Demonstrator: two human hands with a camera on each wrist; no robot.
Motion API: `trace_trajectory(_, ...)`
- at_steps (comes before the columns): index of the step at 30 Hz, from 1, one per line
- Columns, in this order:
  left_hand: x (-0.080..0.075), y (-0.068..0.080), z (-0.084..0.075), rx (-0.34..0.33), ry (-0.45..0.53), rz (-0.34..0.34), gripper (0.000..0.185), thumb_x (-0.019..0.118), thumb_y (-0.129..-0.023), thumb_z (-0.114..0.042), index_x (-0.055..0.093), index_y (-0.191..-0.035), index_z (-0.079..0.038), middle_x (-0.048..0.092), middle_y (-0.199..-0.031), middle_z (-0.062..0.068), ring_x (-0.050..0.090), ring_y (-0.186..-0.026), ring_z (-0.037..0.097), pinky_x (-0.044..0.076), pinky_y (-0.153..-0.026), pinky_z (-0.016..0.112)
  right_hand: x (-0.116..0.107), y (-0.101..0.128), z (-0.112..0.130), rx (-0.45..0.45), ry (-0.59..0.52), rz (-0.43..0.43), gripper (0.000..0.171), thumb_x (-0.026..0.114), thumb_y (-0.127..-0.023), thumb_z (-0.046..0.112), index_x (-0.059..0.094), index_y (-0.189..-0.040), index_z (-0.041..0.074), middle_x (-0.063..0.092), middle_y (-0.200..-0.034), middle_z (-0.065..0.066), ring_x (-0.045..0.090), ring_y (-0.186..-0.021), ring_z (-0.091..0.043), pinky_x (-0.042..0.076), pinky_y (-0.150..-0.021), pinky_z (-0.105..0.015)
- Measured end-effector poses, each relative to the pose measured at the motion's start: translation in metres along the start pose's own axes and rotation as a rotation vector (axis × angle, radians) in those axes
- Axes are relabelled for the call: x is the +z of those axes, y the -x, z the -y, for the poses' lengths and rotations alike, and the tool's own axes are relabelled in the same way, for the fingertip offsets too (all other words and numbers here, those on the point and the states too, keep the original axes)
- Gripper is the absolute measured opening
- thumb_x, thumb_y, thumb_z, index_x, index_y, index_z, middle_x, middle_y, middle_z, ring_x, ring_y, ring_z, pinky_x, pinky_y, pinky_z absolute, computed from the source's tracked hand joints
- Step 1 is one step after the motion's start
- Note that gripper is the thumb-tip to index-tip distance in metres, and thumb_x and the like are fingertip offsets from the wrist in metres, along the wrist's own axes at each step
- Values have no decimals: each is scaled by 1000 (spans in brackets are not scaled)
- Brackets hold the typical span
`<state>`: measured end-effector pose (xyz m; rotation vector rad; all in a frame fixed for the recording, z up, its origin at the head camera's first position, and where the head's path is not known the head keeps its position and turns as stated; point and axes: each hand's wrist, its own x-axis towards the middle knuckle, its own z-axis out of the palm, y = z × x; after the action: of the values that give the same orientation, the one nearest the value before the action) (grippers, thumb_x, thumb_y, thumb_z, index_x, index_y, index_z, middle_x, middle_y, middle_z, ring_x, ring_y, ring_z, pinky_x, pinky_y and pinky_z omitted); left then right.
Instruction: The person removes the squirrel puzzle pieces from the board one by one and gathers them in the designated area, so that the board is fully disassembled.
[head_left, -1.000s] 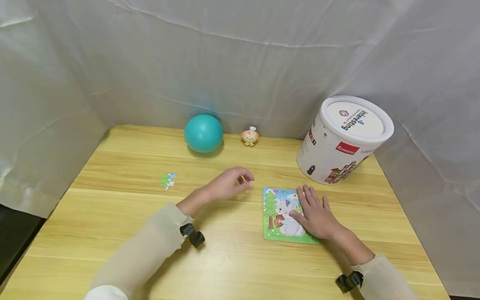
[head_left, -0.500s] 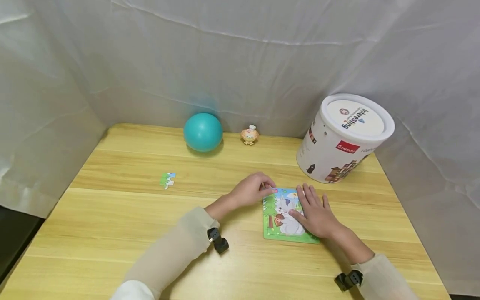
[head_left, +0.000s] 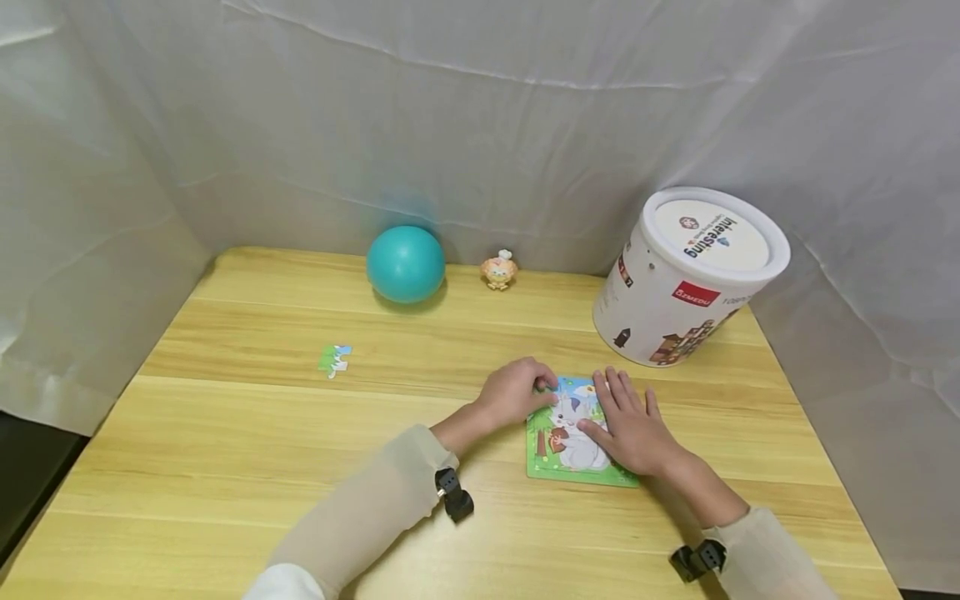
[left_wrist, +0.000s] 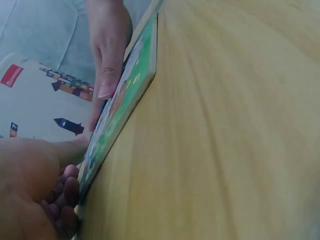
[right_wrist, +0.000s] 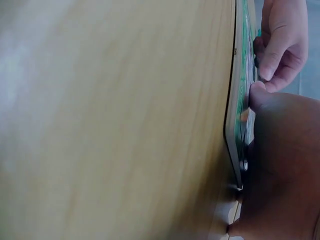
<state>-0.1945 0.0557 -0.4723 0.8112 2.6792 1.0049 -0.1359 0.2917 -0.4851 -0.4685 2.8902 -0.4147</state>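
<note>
A small square jigsaw puzzle [head_left: 573, 446] with a grey cartoon animal, a green tree and a green border lies flat on the table in the head view. My left hand [head_left: 513, 393] is at its upper left corner, thumb on the face and the other fingers curled at the edge, so it grips the puzzle there; that corner is hidden. Across the puzzle's right side rests my right hand [head_left: 633, 429], fingers straight and spread, thumb over the animal. The left wrist view has the puzzle's green edge [left_wrist: 131, 89] close to the left fingers.
One loose jigsaw piece [head_left: 334, 360] lies on the wooden table [head_left: 225, 442] to the left. Along the back stand a teal ball [head_left: 406, 264], a small figurine [head_left: 498, 271] and, at right, a white lidded bucket [head_left: 660, 292]. Grey cloth [head_left: 480, 125] hangs behind.
The left hand has moved right and slightly towards me, from the table beside the puzzle onto its upper left corner. The right hand has stayed on the puzzle.
</note>
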Motion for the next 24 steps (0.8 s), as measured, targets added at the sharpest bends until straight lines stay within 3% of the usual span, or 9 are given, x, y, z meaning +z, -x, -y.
trace_trajectory(6,6,-1,-3,-43,-60,-28,15,81,-90,-27,77,-102,-19,59,-87,-9,52,-79,4,43,-67,19,-2,3,4,-12,-23,-20,87,44,-105,56,12,-162,-1,7,-165,-30,3,-152,-49,0,-112,-76)
trace_trajectory(14,8,-3,-6,-74,-68,-31,13,79,-91,-29,77,-100,-19,58,-87,-9,52,-79,5,43,-68,20,-1,0,1,14,-4,19,88,44,-105,57,8,-162,1,4,-167,-27,0,-153,-47,-2,-113,-75)
trace_trajectory(24,11,-4,-5,-88,-54,-53,10,78,-91,-28,76,-96,-20,58,-86,-10,53,-79,4,44,-69,21,-5,5,9,-34,-63,-55,85,49,-105,51,15,-160,-4,11,-163,-33,5,-150,-52,1,-109,-79)
